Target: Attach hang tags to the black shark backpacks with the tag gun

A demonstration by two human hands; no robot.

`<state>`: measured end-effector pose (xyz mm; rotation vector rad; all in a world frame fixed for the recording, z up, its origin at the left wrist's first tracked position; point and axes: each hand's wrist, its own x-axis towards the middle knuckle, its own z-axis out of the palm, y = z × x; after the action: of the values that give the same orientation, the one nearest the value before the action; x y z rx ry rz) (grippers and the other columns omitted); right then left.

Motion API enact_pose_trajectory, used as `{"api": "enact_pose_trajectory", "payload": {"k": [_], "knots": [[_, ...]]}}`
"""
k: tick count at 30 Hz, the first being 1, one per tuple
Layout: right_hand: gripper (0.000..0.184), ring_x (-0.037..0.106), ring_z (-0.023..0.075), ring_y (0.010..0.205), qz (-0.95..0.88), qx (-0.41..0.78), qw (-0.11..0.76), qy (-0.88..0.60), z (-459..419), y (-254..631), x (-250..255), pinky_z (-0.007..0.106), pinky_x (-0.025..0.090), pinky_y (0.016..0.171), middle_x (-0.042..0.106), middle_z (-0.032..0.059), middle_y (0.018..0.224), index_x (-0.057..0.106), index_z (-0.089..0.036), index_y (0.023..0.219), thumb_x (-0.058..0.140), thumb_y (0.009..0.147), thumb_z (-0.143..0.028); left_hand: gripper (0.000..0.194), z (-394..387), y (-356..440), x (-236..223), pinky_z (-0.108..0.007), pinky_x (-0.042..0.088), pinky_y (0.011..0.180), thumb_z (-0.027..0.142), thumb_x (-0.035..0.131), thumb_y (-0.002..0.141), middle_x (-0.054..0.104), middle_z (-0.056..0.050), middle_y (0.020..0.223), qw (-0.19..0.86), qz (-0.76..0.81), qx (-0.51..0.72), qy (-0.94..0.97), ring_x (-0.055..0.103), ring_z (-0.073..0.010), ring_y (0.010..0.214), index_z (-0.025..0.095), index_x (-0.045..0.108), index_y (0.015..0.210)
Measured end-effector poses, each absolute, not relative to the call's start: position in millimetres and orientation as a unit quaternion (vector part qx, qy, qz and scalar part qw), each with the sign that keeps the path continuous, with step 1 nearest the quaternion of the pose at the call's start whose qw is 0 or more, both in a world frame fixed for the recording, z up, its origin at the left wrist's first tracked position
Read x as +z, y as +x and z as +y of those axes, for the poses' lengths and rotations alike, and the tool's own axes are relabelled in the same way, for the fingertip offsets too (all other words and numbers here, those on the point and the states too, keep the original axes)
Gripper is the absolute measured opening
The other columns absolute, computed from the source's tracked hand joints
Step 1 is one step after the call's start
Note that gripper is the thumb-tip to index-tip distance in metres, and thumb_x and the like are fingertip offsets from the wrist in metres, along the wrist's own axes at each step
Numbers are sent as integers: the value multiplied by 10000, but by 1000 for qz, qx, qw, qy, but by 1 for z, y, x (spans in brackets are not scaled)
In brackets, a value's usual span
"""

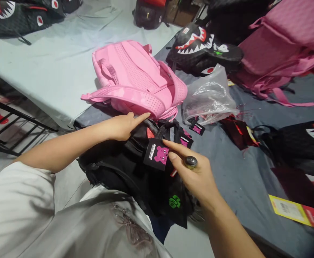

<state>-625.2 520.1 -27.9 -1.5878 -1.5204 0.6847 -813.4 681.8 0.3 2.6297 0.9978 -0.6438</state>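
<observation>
Fingers pinching black tag (pixel 156 154), right hand (pixel 197 175) tilted, left (pixel 120 127) pointing.

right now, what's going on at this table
A person's right hand holds a black tag with a pink bear, over a black bag at the edge of the table. A dark round-ended object is also in that hand. The left hand is at the bag's top, index finger stretched toward a pink backpack lying beyond.
</observation>
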Motion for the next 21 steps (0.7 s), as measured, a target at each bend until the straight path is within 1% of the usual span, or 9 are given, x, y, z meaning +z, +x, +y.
{"api": "enact_pose_trajectory", "payload": {"k": [2, 5, 6, 7, 9, 11, 15, 19, 21], "knots": [[228, 698, 161, 739, -592, 279, 418, -630, 525, -633, -27, 271, 564, 649, 755, 22, 912, 729, -235, 1069, 615, 884, -304, 966, 682, -814, 0, -311, 489, 785, 139, 503, 825, 511, -144, 1278, 131, 343, -221, 904, 661, -259, 970, 334, -77, 1572], [336, 699, 161, 757, -573, 217, 451, -649, 531, -644, -28, 277, 565, 699, 745, 20, 901, 670, -242, 1199, 642, 867, -281, 966, 682, -815, -1, -316, 492, 805, 160, 515, 833, 503, -148, 1301, 139, 343, -216, 904, 654, -263, 995, 337, -83, 1571], [339, 701, 164, 765, -571, 199, 454, -654, 533, -648, -29, 281, 563, 715, 744, 20, 898, 665, -245, 1204, 641, 867, -278, 966, 682, -816, -2, -314, 492, 811, 164, 519, 833, 503, -145, 1302, 140, 342, -213, 904, 652, -259, 998, 338, -82, 1570], [301, 697, 164, 754, -571, 189, 452, -659, 536, -651, -29, 280, 559, 715, 742, 18, 881, 681, -245, 1164, 643, 867, -280, 967, 682, -816, -2, -310, 491, 813, 165, 521, 833, 505, -141, 1298, 142, 340, -210, 905, 651, -254, 997, 340, -79, 1570], [149, 673, 151, 694, -573, 183, 445, -663, 543, -655, -31, 257, 534, 673, 732, 6, 819, 718, -237, 986, 644, 866, -284, 961, 683, -818, -2, -302, 489, 809, 163, 519, 833, 515, -130, 1273, 142, 335, -205, 908, 653, -246, 984, 339, -71, 1571], [86, 635, 133, 641, -576, 190, 436, -665, 550, -658, -33, 233, 497, 630, 714, -7, 767, 711, -225, 875, 640, 860, -271, 959, 683, -819, -2, -297, 487, 803, 158, 518, 833, 523, -121, 1246, 142, 331, -202, 911, 655, -242, 976, 335, -67, 1572], [82, 586, 111, 568, -587, 222, 406, -664, 556, -661, -33, 218, 442, 592, 683, -28, 691, 697, -208, 855, 626, 858, -249, 948, 683, -823, -3, -294, 483, 803, 164, 516, 839, 525, -113, 1227, 141, 328, -195, 913, 655, -245, 987, 328, -59, 1575], [84, 571, 109, 545, -584, 216, 414, -664, 553, -662, -38, 212, 424, 565, 664, -34, 657, 691, -215, 866, 630, 860, -271, 935, 682, -823, -4, -300, 487, 783, 175, 508, 843, 523, -117, 1223, 143, 324, -183, 917, 660, -255, 984, 332, -51, 1576], [72, 570, 112, 536, -599, 233, 389, -660, 553, -663, -44, 213, 414, 554, 654, -36, 640, 689, -217, 855, 628, 850, -255, 934, 682, -822, -3, -302, 488, 792, 172, 510, 844, 526, -119, 1231, 147, 324, -181, 917, 663, -255, 990, 334, -45, 1577]]}}
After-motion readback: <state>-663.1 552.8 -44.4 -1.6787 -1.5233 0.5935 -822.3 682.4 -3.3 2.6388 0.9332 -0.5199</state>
